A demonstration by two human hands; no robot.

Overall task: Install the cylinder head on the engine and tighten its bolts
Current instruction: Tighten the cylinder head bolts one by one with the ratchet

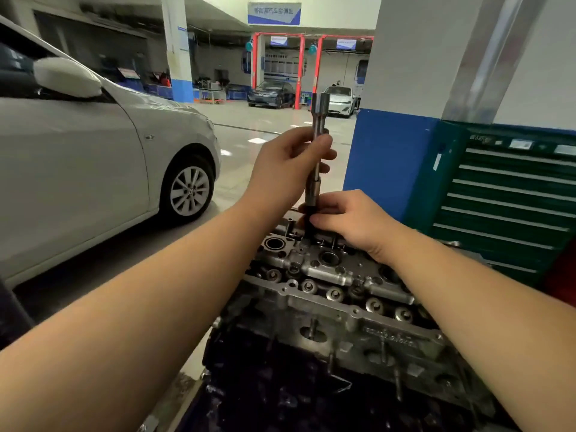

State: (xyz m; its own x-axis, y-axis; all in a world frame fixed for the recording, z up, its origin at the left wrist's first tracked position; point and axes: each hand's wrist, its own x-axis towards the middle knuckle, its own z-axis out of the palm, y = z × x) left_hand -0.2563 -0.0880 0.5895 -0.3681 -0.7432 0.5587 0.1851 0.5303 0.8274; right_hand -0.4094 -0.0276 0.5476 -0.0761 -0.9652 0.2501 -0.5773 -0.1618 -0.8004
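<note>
Left hand (pixel 290 163) grips the upright extension bar (pixel 316 169); right hand (pixel 349 221), at its 5 o'clock, pinches the bar's lower end on the cylinder head (pixel 327 275)

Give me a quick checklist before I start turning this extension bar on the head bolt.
1. Cylinder head sits on the engine: ok.
2. Left hand grips the extension bar mid-shaft: ok.
3. Right hand pinches the bar's dark lower end at the head: ok.
4. Bar stands near upright: ok.
5. Socket seated on the bolt: cannot tell, fingers hide it.
6. Ratchet or wrench on the bar's top end: not ok, none fitted.
</note>
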